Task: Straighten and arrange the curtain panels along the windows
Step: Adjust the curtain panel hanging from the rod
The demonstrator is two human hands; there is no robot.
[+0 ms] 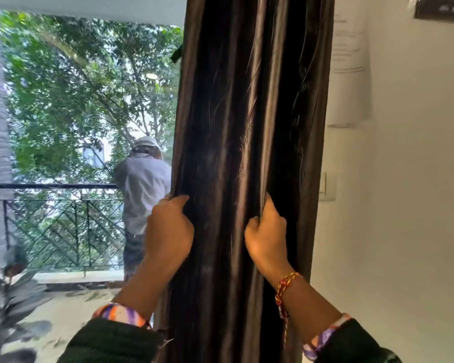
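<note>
A dark brown satin curtain panel (pixel 241 121) hangs bunched in vertical folds down the middle of the view, between the window glass and the wall. My left hand (pixel 168 229) grips its left edge at about waist height, fingers curled round the fabric. A little lower, my right hand (pixel 266 237) grips a fold nearer the panel's right side. Both wrists wear thread bands above dark green sleeves. The curtain's top and bottom ends are out of view.
Through the window on the left, a person in a white shirt and cap (pixel 144 184) stands at a black balcony railing (pixel 53 187) before trees. A white wall (pixel 404 205) to the right carries a paper sheet (pixel 349 61) and a switch plate (pixel 328 186).
</note>
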